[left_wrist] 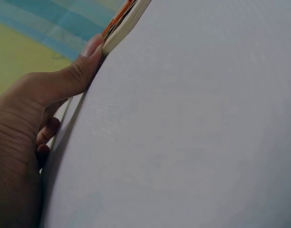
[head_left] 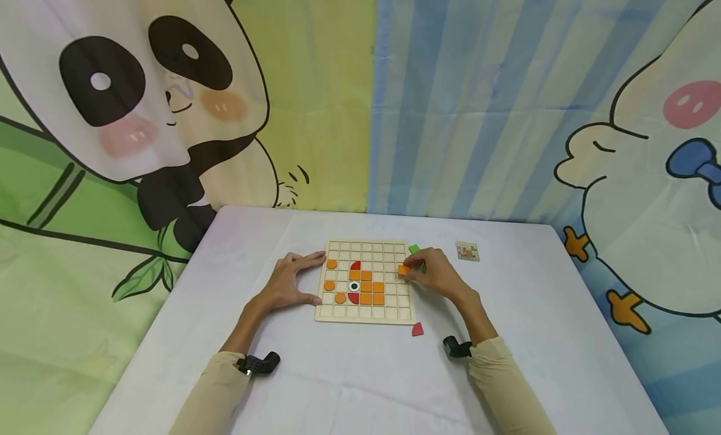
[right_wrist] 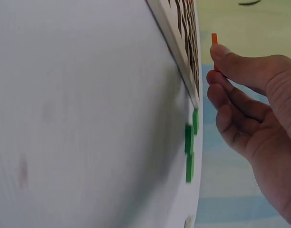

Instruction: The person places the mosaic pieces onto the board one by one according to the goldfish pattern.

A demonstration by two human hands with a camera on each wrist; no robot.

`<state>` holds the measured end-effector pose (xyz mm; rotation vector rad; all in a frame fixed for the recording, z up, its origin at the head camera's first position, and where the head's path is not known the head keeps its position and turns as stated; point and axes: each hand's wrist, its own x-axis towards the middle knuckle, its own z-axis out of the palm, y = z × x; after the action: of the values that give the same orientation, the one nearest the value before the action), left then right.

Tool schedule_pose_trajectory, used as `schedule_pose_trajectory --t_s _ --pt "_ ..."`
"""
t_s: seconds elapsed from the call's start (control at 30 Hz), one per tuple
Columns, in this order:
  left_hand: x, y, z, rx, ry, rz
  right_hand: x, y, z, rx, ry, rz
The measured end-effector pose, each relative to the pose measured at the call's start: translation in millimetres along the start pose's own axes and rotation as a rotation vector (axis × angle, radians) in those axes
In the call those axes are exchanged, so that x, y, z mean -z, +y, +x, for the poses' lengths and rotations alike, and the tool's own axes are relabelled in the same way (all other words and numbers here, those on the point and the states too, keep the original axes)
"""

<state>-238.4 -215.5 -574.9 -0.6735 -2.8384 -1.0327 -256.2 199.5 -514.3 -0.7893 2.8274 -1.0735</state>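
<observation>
A wooden grid board point(head_left: 394, 313) lies on the white table, with orange squares point(head_left: 366, 286), orange discs point(head_left: 332, 264), red rounded pieces point(head_left: 355, 265) and an eye tile point(head_left: 353, 286) in its cells. My left hand point(head_left: 284, 283) rests along the board's left edge, index finger and thumb spread apart; in the left wrist view its thumb point(left_wrist: 72, 78) touches the board's side. Between thumb and fingertips my right hand point(head_left: 438, 273) pinches an orange square tile point(head_left: 403, 270) over the board's right columns. The right wrist view shows this thin tile point(right_wrist: 214, 39) raised above the table.
Green pieces point(right_wrist: 189, 166) lie beside the board's right edge, partly hidden by the right hand in the head view. A red piece point(head_left: 417, 329) sits off the near right corner. Farther right is a small patterned card point(head_left: 467, 251). A cartoon-printed curtain point(head_left: 315, 97) hangs behind the table.
</observation>
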Motion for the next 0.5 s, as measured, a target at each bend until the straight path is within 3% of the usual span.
schedule_pose_trajectory --t_s 0.2,0.5 --pt "0.7 1.1 1.0 -0.002 0.0 -0.006 -18 -13 13.3 0.066 -0.049 0.069" --pt "0.6 -0.7 -0.3 0.002 -0.003 -0.009 -35 -20 20.8 0.048 -0.085 0.068"
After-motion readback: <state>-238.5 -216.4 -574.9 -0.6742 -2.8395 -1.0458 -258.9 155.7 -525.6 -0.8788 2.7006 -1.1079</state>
